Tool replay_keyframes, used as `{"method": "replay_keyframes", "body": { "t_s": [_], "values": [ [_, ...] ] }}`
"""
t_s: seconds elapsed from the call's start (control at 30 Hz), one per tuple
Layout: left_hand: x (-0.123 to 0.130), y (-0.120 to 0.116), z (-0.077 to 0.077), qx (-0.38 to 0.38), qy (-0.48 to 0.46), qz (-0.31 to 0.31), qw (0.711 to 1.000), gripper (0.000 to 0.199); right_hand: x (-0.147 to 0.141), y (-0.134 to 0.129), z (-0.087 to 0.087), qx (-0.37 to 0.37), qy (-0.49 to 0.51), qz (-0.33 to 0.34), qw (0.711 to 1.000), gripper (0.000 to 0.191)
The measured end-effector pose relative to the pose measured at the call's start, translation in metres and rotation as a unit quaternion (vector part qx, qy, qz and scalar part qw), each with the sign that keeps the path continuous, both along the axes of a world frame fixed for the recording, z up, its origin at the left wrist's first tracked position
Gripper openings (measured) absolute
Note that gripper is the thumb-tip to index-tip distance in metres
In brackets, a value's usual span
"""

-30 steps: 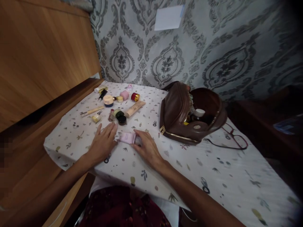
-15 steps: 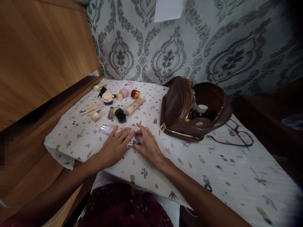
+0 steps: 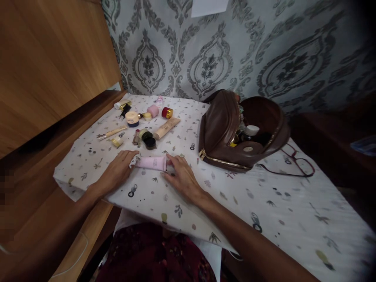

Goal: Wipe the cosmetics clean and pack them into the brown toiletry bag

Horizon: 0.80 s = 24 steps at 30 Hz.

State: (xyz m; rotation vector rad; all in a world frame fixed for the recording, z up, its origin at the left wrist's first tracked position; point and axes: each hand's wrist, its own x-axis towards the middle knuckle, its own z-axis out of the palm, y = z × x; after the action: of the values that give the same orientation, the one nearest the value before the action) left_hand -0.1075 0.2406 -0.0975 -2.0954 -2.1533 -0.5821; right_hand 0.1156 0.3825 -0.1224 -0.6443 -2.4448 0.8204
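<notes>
A pale pink squeeze tube (image 3: 151, 162) lies crosswise on the cloth near the table's front edge. My left hand (image 3: 119, 168) presses a crumpled white wipe (image 3: 134, 161) against the tube's left end, and the silver cap there is hidden. At the opposite end, the thumb and fingers of my right hand (image 3: 183, 176) grip the flat crimped edge. Just behind the tube are a black-lidded jar (image 3: 150, 143), a small lipstick (image 3: 136, 137) and a beige tube (image 3: 167, 128).
An open brown leather bag (image 3: 220, 129) with containers inside stands to the right. Eyeglasses (image 3: 304, 167) rest beside it. Farther back left are a cream jar (image 3: 132, 118), a pink jar (image 3: 153, 111), a red-and-gold jar (image 3: 167, 112) and a slim gold-capped tube (image 3: 111, 132).
My left hand has slid left along the pink tube with the wipe, from its right part to the cap end, uncovering the tube's body. My right hand stays at the right end.
</notes>
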Motion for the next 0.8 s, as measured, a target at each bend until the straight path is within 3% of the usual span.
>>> {"method": "replay_keyframes", "body": {
  "t_s": [0.13,0.33,0.6,0.8],
  "values": [
    [0.000,-0.003,-0.002,-0.002,-0.003,-0.009,1.000,0.052,-0.001,0.002,0.001,-0.010,0.003,-0.002,1.000,0.028],
    [0.013,-0.001,-0.006,-0.013,0.077,0.001,0.997,0.060,-0.002,0.002,0.004,-0.070,0.049,-0.013,0.996,0.009],
    [0.068,0.024,-0.010,-0.001,0.139,-0.068,0.988,0.054,0.000,-0.001,0.008,-0.100,0.069,0.003,0.993,0.012],
    [0.073,0.026,-0.011,0.004,0.120,-0.084,0.989,0.055,-0.003,0.001,0.003,-0.109,0.090,0.002,0.990,0.010]
  ]
}}
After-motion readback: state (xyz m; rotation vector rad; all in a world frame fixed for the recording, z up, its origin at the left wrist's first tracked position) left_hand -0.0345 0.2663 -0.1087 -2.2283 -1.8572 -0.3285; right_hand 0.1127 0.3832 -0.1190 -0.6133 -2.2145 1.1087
